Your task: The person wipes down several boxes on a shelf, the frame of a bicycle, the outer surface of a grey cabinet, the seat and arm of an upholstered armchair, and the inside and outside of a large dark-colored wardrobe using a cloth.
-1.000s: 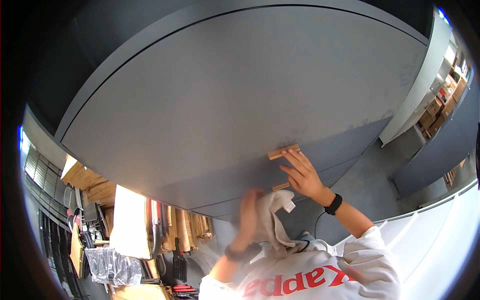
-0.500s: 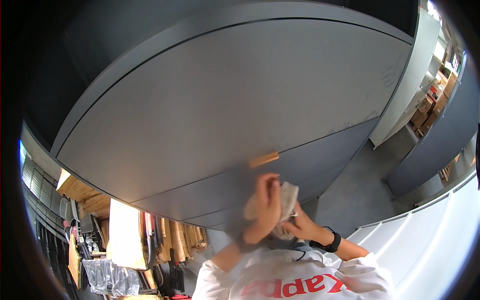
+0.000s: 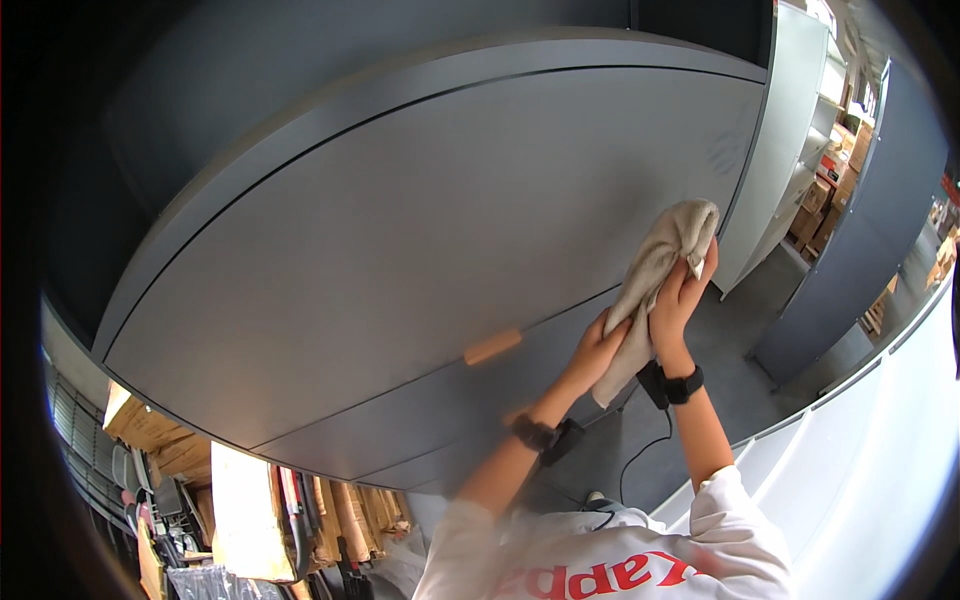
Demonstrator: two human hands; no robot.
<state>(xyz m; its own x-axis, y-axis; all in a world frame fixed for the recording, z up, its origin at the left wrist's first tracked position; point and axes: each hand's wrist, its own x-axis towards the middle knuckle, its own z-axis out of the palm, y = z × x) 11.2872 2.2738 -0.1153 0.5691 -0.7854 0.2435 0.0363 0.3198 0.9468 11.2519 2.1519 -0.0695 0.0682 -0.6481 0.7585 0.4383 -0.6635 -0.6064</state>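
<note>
A beige cloth (image 3: 652, 262) lies bunched and stretched lengthwise between my hands, in front of the right part of a large grey cabinet front (image 3: 400, 240). My right hand (image 3: 684, 290) grips its upper part, near the cabinet's right edge. Lower down, my left hand (image 3: 603, 347) has its fingers closed on the cloth's side. The cloth's top end is folded over and seems to be against the panel, though contact is hard to make out. Dark smudges (image 3: 722, 158) mark the panel above it. A small tan handle (image 3: 493, 347) sits at the panel's lower seam, left of my hands.
Flat cartons (image 3: 245, 510) and stacked boards stand at the lower left. To the right are a pale shelf unit (image 3: 775, 150), a dark blue-grey panel (image 3: 860, 220) and white panels (image 3: 850, 450). A black cable (image 3: 640, 455) hangs below my right wrist.
Both hands have moved up and to the right with the cloth, from near my body to the panel's right side. The cloth is now spread longer, and the view has shifted somewhat.
</note>
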